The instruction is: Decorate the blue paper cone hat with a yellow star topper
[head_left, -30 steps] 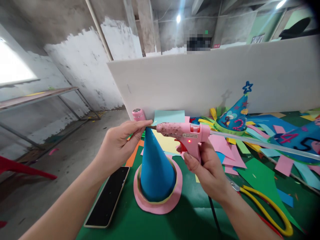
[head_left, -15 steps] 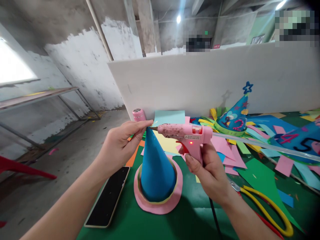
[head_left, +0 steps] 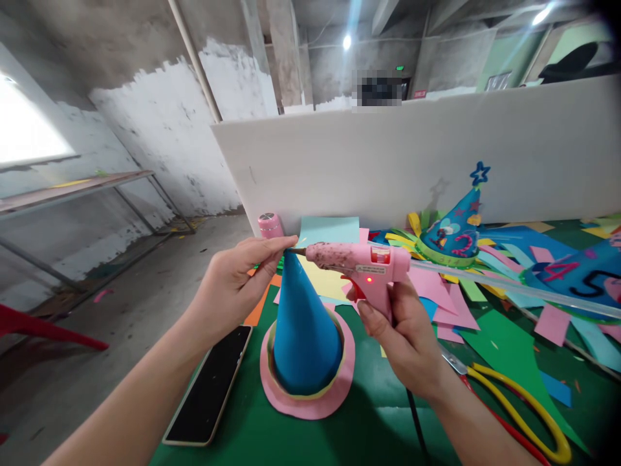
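Note:
A blue cone-shaped party hat (head_left: 305, 330) stands upright on the green table, a pink ring brim with a pale yellow inner edge around its base. My left hand (head_left: 242, 275) is closed at the hat's peak, thumb and fingers pinching the tip, which they partly hide. In my right hand (head_left: 402, 336) is a pink hot glue gun (head_left: 359, 259), its red light lit and a long clear glue stick (head_left: 509, 285) running out of its back. The nozzle points left and meets the peak beside my left fingertips. My fingers wrap the handle near the red trigger.
A phone (head_left: 211, 388) lies left of the hat. Yellow-handled scissors (head_left: 519, 401) lie at the right among paper scraps. Decorated blue hats (head_left: 451, 226) stand further back. A pink cylinder (head_left: 270, 225) and a white board (head_left: 388, 162) are behind.
Almost nothing differs. Both hands, the glue gun and the hat hold their places; the view has shifted very slightly.

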`<act>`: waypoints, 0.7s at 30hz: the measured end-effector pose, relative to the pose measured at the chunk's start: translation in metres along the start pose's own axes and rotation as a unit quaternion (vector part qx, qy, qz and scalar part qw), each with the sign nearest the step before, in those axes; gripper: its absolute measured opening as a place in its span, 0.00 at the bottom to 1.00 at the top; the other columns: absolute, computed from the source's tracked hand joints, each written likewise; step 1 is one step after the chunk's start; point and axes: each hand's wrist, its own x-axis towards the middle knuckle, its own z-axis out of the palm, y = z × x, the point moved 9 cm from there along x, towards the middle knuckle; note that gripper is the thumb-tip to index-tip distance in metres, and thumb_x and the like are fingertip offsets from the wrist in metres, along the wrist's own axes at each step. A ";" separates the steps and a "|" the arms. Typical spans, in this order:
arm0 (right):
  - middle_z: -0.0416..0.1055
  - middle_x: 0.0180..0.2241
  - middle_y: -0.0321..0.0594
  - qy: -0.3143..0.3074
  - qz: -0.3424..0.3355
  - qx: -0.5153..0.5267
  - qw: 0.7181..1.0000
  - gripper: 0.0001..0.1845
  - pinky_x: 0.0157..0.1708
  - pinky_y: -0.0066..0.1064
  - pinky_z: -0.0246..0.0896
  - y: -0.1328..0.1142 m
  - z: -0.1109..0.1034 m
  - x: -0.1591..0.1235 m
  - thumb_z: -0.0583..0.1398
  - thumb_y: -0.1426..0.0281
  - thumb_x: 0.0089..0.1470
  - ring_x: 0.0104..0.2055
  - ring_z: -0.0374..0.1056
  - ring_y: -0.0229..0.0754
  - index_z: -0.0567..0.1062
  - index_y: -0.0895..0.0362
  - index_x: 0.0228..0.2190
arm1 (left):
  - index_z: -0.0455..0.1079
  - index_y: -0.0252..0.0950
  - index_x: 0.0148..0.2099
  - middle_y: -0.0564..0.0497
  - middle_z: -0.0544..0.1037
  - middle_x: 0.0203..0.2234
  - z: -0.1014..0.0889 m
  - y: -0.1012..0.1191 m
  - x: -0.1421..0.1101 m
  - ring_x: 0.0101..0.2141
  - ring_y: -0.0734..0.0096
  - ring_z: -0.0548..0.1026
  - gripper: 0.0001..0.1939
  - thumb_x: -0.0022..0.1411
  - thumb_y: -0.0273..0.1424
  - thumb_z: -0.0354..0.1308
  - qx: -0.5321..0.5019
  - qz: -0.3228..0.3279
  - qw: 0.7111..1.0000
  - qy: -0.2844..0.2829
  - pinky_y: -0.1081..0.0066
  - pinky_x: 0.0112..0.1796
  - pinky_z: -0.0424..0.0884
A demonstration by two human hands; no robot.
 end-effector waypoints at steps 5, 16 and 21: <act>0.65 0.39 0.39 0.002 -0.005 0.020 1.000 0.15 0.34 0.30 0.65 0.000 0.000 0.002 0.54 0.71 0.55 0.39 0.64 0.41 0.60 0.50 0.45 | 0.71 0.42 0.45 0.51 0.77 0.37 -0.001 -0.002 -0.001 0.37 0.65 0.74 0.15 0.57 0.28 0.49 -0.011 -0.006 1.000 -0.004 0.67 0.38 0.69; 0.66 0.38 0.38 0.005 0.005 0.063 0.998 0.14 0.33 0.27 0.66 0.006 0.001 0.004 0.55 0.71 0.54 0.42 0.65 0.40 0.61 0.49 0.44 | 0.71 0.41 0.45 0.50 0.77 0.36 0.001 0.001 -0.001 0.36 0.62 0.73 0.15 0.57 0.29 0.49 -0.016 -0.001 1.000 -0.012 0.63 0.37 0.68; 0.66 0.38 0.40 0.007 0.011 0.043 0.999 0.14 0.30 0.28 0.66 0.004 0.002 0.001 0.55 0.69 0.54 0.39 0.66 0.40 0.61 0.51 0.44 | 0.71 0.42 0.45 0.50 0.77 0.37 0.001 0.001 0.000 0.37 0.62 0.73 0.15 0.57 0.29 0.49 -0.015 0.003 1.000 -0.009 0.63 0.38 0.68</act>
